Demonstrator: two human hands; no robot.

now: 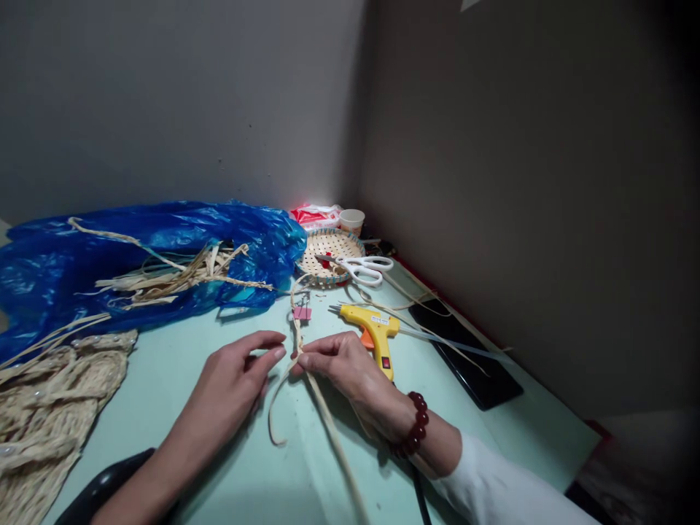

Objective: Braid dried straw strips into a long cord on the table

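A thin pale braid of straw-like strands (297,334) runs down the middle of the table, its far part at a pink binder clip (302,313). My right hand (350,368), with a dark red bead bracelet (418,424) on the wrist, pinches the braid where its strands part. One loose strand (272,415) curls to the left, and a longer one (336,437) trails toward me. Just left of the braid, my left hand (240,372) has thumb and forefinger apart with a small gap between the tips; nothing shows in it. Its lower fingers are partly hidden.
Right of the braid lies a yellow glue gun (377,324), near a black phone-like slab (470,364). White scissors (364,268) rest on a woven basket (314,248), with a paper cup (351,220) behind. At left are a blue plastic bag (164,219), loose strands (180,277) and woven straw pieces (55,415).
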